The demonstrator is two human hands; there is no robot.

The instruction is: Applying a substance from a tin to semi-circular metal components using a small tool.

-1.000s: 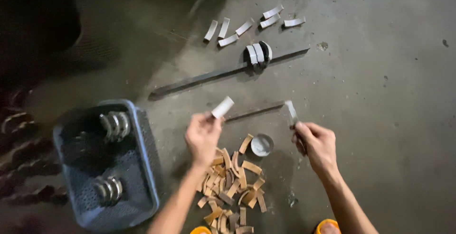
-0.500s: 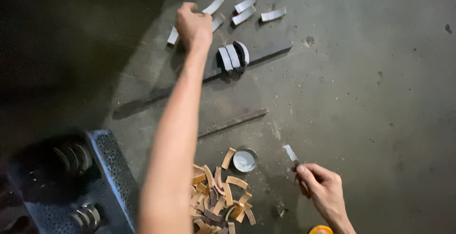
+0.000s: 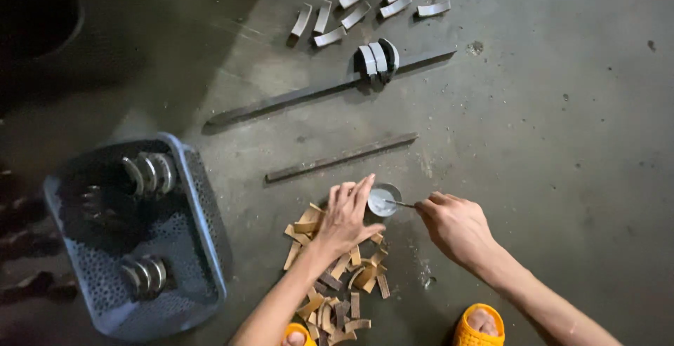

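My left hand [image 3: 345, 216] rests with fingers spread on a pile of several tan curved strips [image 3: 335, 276] on the concrete floor. My right hand [image 3: 456, 227] pinches a thin stick [image 3: 400, 204] whose tip dips into a small round tin of whitish paste [image 3: 383, 200], just right of the left fingertips. Far ahead lie several grey curved pads [image 3: 351, 10] in a loose row. Three curved metal shoes [image 3: 378, 57] stand on a long flat metal bar [image 3: 330, 88].
A shorter metal bar [image 3: 342, 156] lies between the tin and the long bar. A blue perforated plastic basket [image 3: 203, 227] at the left holds curved metal shoes [image 3: 147, 172]. Orange sandals [image 3: 479, 325] show at the bottom edge.
My left hand drew back from the far row of grey pads, where it left a pad, down onto the tan strip pile. My right hand moved the stick to the tin.
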